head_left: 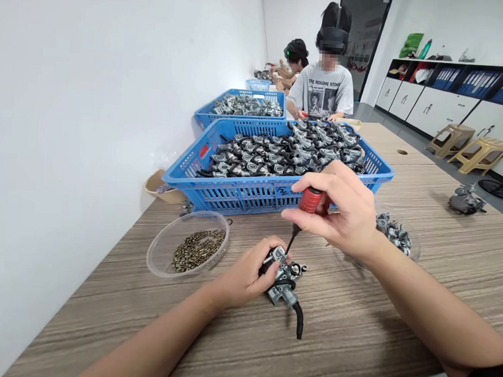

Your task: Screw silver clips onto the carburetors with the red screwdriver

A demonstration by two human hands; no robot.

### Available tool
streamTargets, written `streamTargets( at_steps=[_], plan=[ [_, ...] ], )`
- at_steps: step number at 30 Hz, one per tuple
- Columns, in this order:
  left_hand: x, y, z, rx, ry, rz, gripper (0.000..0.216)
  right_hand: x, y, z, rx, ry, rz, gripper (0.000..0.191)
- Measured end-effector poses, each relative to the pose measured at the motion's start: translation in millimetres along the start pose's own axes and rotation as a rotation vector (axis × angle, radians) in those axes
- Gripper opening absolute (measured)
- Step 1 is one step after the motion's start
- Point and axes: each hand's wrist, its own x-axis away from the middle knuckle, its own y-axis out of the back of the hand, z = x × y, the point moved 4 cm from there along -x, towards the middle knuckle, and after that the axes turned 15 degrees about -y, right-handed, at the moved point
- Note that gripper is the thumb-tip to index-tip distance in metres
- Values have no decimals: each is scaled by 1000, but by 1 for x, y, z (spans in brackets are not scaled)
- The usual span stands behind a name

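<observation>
My left hand is wrapped round a metal carburetor on the table, its thumb across the near side. A black rubber hose sticks out from the carburetor toward me. In my right hand is a screwdriver with a red handle, pinched between thumb and fingers. Its dark shaft slants down to the top of the carburetor, close to my left fingertips. The exact spot where the tip meets the metal is hidden.
A clear tub of small brass screws stands left. Behind, a blue crate holds many carburetors; another blue crate sits farther back. Small metal parts and a lone carburetor lie right. Two people work beyond.
</observation>
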Motion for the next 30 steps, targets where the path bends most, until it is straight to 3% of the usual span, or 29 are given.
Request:
streamTargets(
  at_steps=[3,9,14,19,24,30],
  plan=[
    [-1,0,0,-15,12,13,20,3,-3,-1,11,2,79,27],
    [-5,1,-3,-29,-4,34,18,2,-4,2,-309,-268,359,28],
    [-5,1,-4,-54,-23,47,18,0,-3,-3,-392,-339,287,24],
    [-5,1,-6,-89,-58,51,16,0,-7,-4,-291,-259,204,28],
    [-6,0,-8,-80,-88,27,17,1,-6,5,-283,-201,294,30],
    [-6,0,-9,-51,-108,-23,21,2,-2,10,-301,-239,412,36]
  ],
)
